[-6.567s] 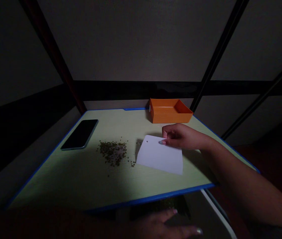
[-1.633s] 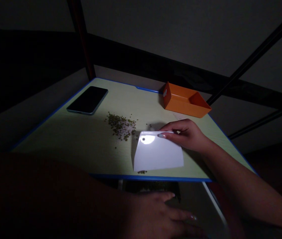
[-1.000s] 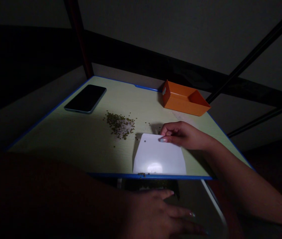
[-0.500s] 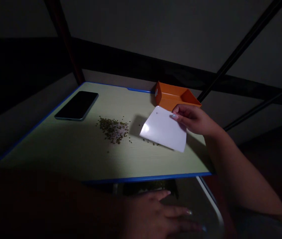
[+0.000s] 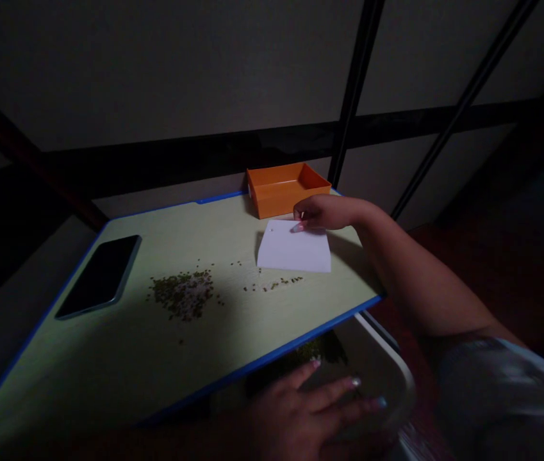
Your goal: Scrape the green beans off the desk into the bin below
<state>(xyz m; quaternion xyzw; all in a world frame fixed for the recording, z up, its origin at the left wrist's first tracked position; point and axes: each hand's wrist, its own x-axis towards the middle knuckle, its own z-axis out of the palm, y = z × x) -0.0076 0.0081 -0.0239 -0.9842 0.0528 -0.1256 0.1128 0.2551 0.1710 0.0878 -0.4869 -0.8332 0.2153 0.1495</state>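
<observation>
My right hand [image 5: 322, 212] pinches the upper edge of a white card [image 5: 295, 248], thumb on its face, low over the right side of the tabletop [image 5: 166, 365]. In front of the card's lower edge lies a thin scatter of small greenish seeds or grains [image 5: 276, 283]. Further left is a larger pile of the same grains [image 5: 185, 293] mixed with white bits. Below the table's front edge, my left hand [image 5: 307, 410] is spread open, fingers apart, above a white-rimmed container [image 5: 396, 365] holding more dark green grains. Much of that container is in shadow.
An orange open tray [image 5: 276, 203] stands at the back right, just behind the card. At the left lies a dark-screened phone or tablet [image 5: 101, 275]. Blue edging [image 5: 272, 355] runs round the table. A panelled wall [image 5: 180, 70] rises behind.
The view has turned, shifting the table leftward in the picture. The white card, tilted before, now lies flatter and nearer the tabletop, uncovering the scattered grains. My left hand stays spread below the edge.
</observation>
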